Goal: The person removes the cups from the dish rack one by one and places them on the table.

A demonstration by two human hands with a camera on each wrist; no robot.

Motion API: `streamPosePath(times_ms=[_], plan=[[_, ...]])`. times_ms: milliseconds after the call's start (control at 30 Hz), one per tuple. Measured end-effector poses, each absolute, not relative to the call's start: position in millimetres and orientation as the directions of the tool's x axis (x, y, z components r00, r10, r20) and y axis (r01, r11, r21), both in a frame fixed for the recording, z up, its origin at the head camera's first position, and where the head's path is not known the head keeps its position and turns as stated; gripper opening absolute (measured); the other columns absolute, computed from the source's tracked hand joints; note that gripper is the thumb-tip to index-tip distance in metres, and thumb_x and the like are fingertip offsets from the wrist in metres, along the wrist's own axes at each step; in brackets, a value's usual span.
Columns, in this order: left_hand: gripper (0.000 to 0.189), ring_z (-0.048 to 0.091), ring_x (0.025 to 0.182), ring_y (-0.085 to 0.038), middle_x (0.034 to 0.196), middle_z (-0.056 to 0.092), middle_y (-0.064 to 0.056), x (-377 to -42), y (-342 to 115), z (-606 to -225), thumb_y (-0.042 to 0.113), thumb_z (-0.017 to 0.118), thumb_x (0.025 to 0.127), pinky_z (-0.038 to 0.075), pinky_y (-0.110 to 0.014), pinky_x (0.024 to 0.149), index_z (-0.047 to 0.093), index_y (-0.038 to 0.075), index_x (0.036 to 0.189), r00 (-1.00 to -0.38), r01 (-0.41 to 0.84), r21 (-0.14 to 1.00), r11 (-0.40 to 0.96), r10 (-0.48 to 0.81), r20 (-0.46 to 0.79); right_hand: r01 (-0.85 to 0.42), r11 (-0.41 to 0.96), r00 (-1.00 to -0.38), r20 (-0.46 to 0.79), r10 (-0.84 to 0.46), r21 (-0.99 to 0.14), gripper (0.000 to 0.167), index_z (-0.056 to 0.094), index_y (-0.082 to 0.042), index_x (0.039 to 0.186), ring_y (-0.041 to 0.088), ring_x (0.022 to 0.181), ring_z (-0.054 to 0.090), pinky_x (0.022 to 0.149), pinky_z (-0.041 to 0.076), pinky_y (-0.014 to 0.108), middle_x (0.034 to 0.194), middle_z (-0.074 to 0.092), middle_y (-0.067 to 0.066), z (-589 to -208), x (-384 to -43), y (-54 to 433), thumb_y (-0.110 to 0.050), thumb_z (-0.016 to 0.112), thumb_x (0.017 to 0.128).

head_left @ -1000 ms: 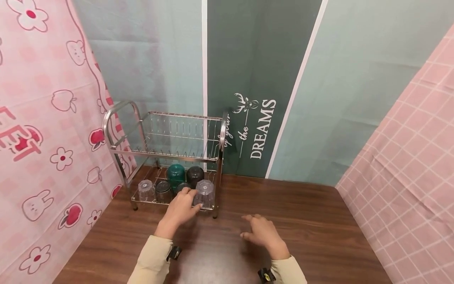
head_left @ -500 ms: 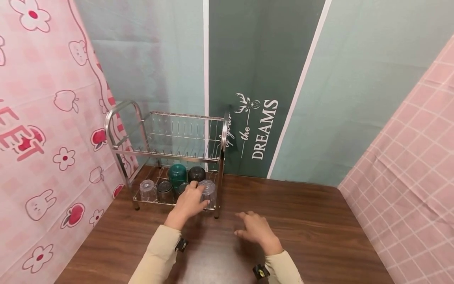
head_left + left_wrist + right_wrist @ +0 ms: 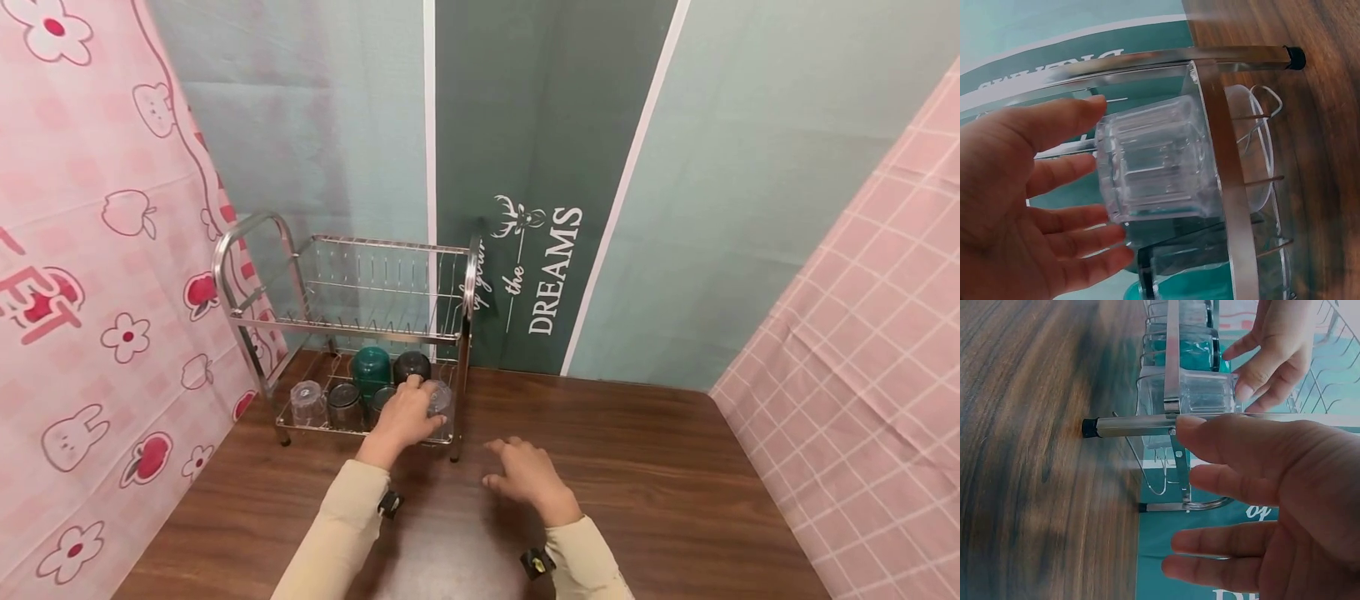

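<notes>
1. Two cream sleeves [image 3: 330, 517] are seen along the bottom edge of the head view, and a small black device [image 3: 536, 562] is worn on each wrist.
2. The right hand [image 3: 528, 473] is held above the brown wood table [image 3: 637, 467], a bit right of bottom centre. Nothing's gripped by it; the fingers are pretty loose and extended.
3. The left hand [image 3: 405, 417] is held at the rack's front, just below centre. Its fingers are spread around the base end of the clear cup [image 3: 1157, 165], not curled tight. Whether it's actually touched can't be told.
4. That cup is stood base up at the right end of the lower tier. Along the same row, a dark cup [image 3: 346, 407] and a smaller clear cup [image 3: 308, 403] are lined up toward the left.
5. Behind them, a teal cup [image 3: 372, 371] and a black cup [image 3: 412, 365] are set side by side.
6. Everything's held by a two-tier metal rack [image 3: 345, 331], left of centre.
7. The far side is covered by a green backdrop [image 3: 750, 208], with "DREAMS" printed near the middle.
</notes>
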State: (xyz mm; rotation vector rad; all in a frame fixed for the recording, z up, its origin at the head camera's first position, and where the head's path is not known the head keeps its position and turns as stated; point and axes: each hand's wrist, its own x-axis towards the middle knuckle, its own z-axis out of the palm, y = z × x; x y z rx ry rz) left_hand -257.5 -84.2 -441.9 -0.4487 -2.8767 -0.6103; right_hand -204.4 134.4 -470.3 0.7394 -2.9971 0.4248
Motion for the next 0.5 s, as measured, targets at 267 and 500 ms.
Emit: streamPosePath(times_ms=[267, 500], plan=[[0.049, 0.053, 0.090, -0.032, 0.106, 0.050, -0.018, -263.4, -76.8, -443.4, 0.026, 0.077, 0.076, 0.048, -0.046, 0.066, 0.060, 0.006, 0.117, -0.950, 0.292, 0.358, 0.887, 0.228, 0.212, -0.474, 0.846, -0.880, 0.092, -0.466, -0.246, 0.048, 0.063, -0.009, 0.116, 0.030, 0.086, 0.061, 0.068, 0.048, 0.048, 0.097, 0.061, 0.012, -471.7, -212.3, 125.5, -0.032, 0.075, 0.075], [0.053, 0.051, 0.095, -0.035, 0.112, 0.049, -0.018, -267.6, -73.3, -448.9, 0.024, 0.077, 0.076, 0.048, -0.047, 0.067, 0.058, 0.011, 0.123, -0.949, 0.295, 0.329, 0.897, 0.237, 0.205, -0.460, 0.857, -0.886, 0.066, -0.458, -0.231, 0.051, 0.062, -0.007, 0.117, 0.029, 0.086, 0.061, 0.070, 0.048, 0.046, 0.096, 0.060, 0.011, -472.4, -219.2, 119.7, -0.033, 0.075, 0.075]])
